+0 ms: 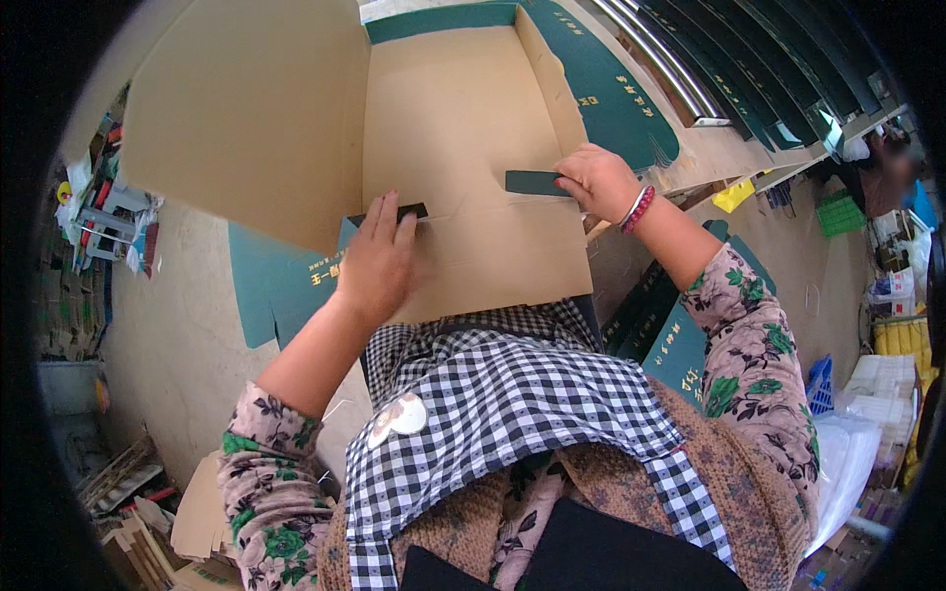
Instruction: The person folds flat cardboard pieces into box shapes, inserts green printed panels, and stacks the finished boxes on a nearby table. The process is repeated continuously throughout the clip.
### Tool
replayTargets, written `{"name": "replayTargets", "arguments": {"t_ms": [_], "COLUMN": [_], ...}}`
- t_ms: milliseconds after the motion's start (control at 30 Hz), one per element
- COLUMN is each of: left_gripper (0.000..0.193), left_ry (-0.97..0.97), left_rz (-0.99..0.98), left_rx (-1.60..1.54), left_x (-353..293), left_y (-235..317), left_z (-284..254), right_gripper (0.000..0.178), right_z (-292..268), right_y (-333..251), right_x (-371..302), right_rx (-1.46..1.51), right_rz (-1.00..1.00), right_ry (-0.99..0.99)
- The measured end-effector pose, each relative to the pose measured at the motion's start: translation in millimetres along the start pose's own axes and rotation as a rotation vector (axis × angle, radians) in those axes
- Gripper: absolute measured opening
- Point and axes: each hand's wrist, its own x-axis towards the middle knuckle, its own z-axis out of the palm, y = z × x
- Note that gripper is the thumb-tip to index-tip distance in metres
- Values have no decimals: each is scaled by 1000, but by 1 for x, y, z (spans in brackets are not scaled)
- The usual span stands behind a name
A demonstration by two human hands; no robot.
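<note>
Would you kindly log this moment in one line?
brown cardboard box: open; left hand: at near left corner; right hand: pinching dark green flap

Looks like a partly folded tan cardboard box (458, 108) with dark green outer faces, lying open, bare inside up. Has a broad plain tan cardboard panel (246, 108) raised along the left, a narrow tan cardboard side wall (550, 79) standing along the right, a dark green cardboard strip (443, 20) across the far end. Runs toward the wearer as a creased tan cardboard near panel (503, 261), with a small dark green cardboard right tab (532, 183) pointing inward and a matching left tab (414, 211) partly covered.
</note>
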Motion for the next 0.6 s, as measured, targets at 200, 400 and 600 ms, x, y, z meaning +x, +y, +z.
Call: {"name": "replayTargets", "arguments": {"t_ms": [200, 400, 600], "left_gripper": [97, 34, 47], "left_ry": [-382, -472, -503], "left_rz": [96, -152, -265], "left_rx": [88, -639, -616], "left_x": [1, 44, 85], "left_y": [20, -29, -52], "left_z": [-33, -71, -72], "right_gripper": [15, 35, 50], "right_z": [0, -10, -29], "right_y": [-6, 2, -22], "right_x": [-4, -11, -15], "right_rx": [-64, 252, 905], "right_rz": [59, 84, 499], "right_ry": [28, -147, -174]}}
